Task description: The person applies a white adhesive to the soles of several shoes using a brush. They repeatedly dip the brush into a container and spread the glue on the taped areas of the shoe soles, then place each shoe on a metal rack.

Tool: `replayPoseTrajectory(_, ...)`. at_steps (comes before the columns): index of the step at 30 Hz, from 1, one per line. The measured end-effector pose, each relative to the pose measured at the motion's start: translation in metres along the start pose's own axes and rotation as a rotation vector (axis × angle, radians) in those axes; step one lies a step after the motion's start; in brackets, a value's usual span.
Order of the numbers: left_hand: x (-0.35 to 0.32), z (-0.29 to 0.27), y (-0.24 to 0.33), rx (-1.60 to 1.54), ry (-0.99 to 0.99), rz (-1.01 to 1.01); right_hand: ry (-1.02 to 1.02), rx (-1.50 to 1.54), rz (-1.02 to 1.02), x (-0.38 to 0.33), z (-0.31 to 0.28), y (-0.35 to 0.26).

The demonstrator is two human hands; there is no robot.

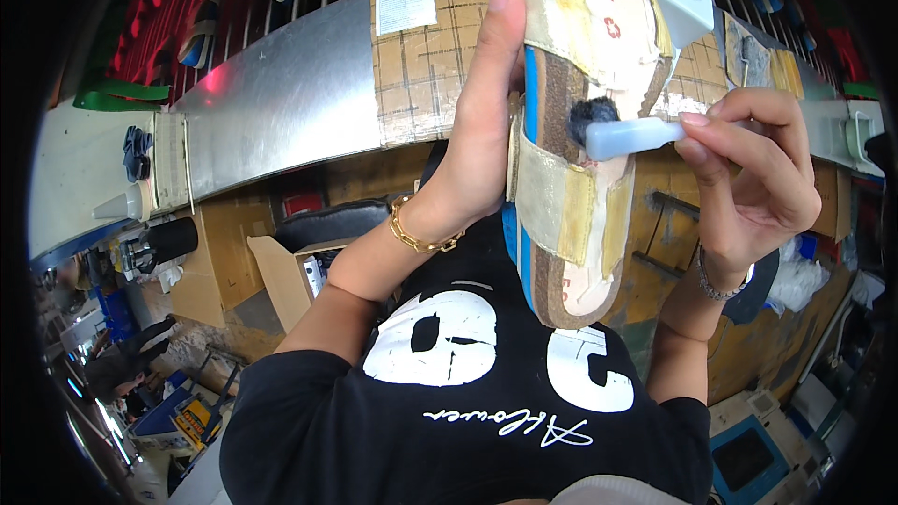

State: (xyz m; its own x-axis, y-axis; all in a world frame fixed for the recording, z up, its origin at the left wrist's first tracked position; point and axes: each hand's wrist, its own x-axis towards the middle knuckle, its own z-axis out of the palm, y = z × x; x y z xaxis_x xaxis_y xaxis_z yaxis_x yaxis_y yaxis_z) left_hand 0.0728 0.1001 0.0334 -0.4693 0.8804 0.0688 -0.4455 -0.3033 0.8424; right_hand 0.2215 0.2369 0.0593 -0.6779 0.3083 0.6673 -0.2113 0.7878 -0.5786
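Sandal piece with pale pink sole face, brown cork-like rim, blue edge strip and cream-gold straps folded over (561,206) is held aloft in front of the torso, sole face toward the head camera, near the metal bench strip (299,65) and the brown cardboard sheet (430,70). Its left edge is gripped by the left hand (486,122), thumb laid along the upper side; fingers behind hidden, their hold not readable. Small brush with translucent whitish handle and black bristles (641,137) is pinched between thumb and forefinger of the right hand (753,164). Bristles appear to be rested on the cork-like rim, between the straps.

Risks, as judged: strap fabric could be smeared if the bristles were strayed sideways, the gap being narrow. Brush could be twisted by so light a pinch. Sandal could be tipped under pressing, only one edge being visibly held.
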Motion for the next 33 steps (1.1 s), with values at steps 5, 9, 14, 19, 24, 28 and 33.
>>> replayPoseTrajectory(5,0.002,-0.004,-0.005,-0.056,0.028,0.052,-0.096,-0.011,-0.029,-0.001,-0.008,0.003)
replayPoseTrajectory(9,0.003,-0.009,-0.008,-0.072,0.045,0.054,-0.179,0.045,-0.009,0.005,-0.013,0.006)
replayPoseTrajectory(14,0.006,-0.011,-0.010,-0.086,0.057,0.051,-0.199,0.022,-0.002,0.009,-0.015,0.001)
replayPoseTrajectory(19,0.011,-0.012,-0.010,-0.097,0.067,0.051,-0.171,0.023,0.093,-0.006,-0.015,-0.005)
replayPoseTrajectory(24,0.015,-0.014,-0.011,-0.110,0.082,0.055,-0.241,0.063,0.070,-0.005,-0.018,-0.013)
replayPoseTrajectory(28,0.017,-0.014,-0.013,-0.125,0.094,0.056,-0.177,0.198,0.039,0.014,-0.010,-0.001)
replayPoseTrajectory(33,0.015,-0.022,-0.007,-0.178,0.197,0.140,-0.060,0.043,0.160,0.001,0.002,-0.003)
